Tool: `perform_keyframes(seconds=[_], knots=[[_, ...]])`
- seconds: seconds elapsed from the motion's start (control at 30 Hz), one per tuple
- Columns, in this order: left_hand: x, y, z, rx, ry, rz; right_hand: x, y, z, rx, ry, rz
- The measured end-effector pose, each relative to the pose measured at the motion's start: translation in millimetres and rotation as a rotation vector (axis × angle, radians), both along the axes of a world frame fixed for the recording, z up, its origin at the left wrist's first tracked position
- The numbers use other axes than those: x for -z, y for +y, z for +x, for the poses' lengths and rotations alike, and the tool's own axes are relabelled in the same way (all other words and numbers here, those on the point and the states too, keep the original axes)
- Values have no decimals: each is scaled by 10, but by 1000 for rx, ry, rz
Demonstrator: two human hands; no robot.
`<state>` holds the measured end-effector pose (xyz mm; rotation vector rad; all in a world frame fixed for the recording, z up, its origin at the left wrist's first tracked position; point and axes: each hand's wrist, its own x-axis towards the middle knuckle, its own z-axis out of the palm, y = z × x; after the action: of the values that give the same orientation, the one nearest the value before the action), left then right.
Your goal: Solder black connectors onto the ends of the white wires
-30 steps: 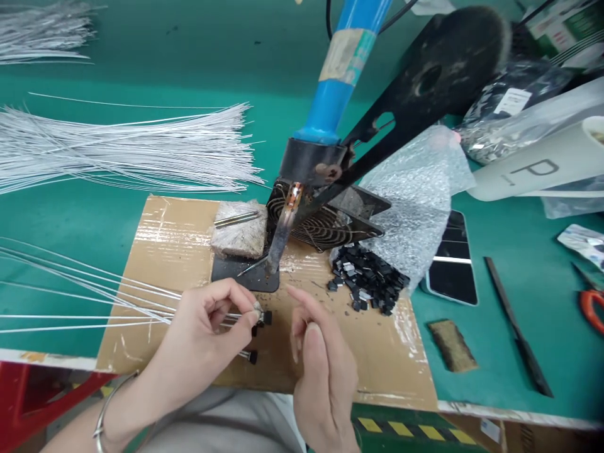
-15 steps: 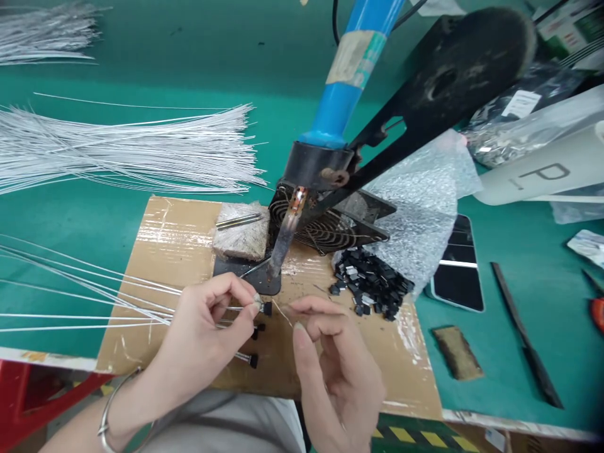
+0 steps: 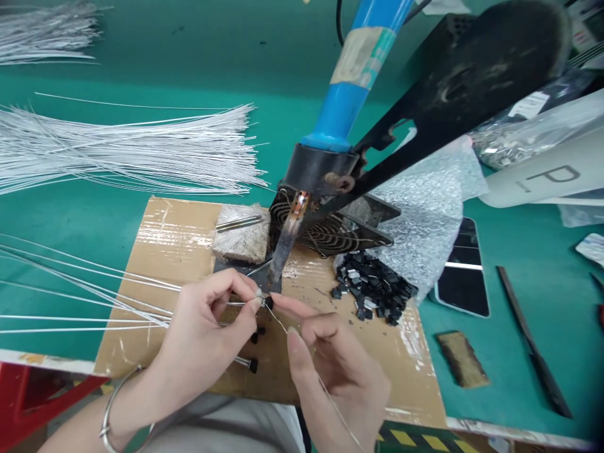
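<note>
My left hand (image 3: pixel 207 327) pinches a white wire between thumb and forefinger, near the small black connector (image 3: pixel 268 302) at its end. Between the fingers of my right hand (image 3: pixel 335 365) runs a thin strand of solder wire (image 3: pixel 279 321), its end at the connector and its tail trailing down over the palm. Just above both hands is the dark tip (image 3: pixel 282 248) of a blue soldering iron (image 3: pixel 337 110), fixed in a black stand. More white wires (image 3: pixel 85 319) pass under my left hand, and black connectors (image 3: pixel 253 365) show on their ends.
Cardboard (image 3: pixel 155 251) covers the bench middle. A pale block (image 3: pixel 243 242) with metal rods, a fan (image 3: pixel 330 236) and a pile of black connectors (image 3: pixel 372 283) lie beyond my hands. Rightward are a phone (image 3: pixel 460 277), a brown pad (image 3: pixel 463 358) and a dark blade-like tool (image 3: pixel 533 340).
My right hand has moved slightly left, bringing the solder wire to the connector. The left hand has barely moved. The view has shifted a little.
</note>
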<state>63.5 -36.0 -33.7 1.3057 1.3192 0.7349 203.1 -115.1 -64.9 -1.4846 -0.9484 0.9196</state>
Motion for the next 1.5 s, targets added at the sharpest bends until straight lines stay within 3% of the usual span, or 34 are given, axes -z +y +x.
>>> perform_keyframes(seconds=[0.47,1.5], knots=[[20,67,-12,-9,58,-44,-40,121,-15,17,100,-11],[-27,163,17,3,-4,-37,-69,189,36,22,42,35]])
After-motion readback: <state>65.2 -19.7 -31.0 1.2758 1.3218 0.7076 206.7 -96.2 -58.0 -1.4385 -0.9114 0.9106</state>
